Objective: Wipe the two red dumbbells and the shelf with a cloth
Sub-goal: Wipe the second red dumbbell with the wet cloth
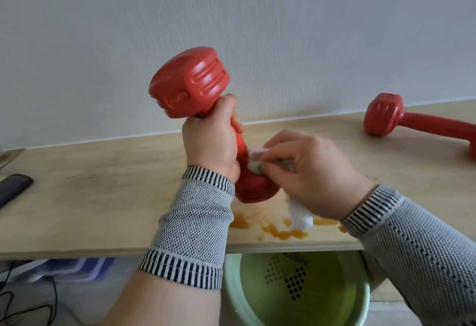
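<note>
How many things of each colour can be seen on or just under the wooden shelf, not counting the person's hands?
Red: 2, the red plastic dumbbell held upright and the red plastic dumbbell lying at the right
White: 1, the white cloth
Black: 1, the flat black object at the left edge
Green: 1, the pale green round basin under the shelf
Total: 5
</note>
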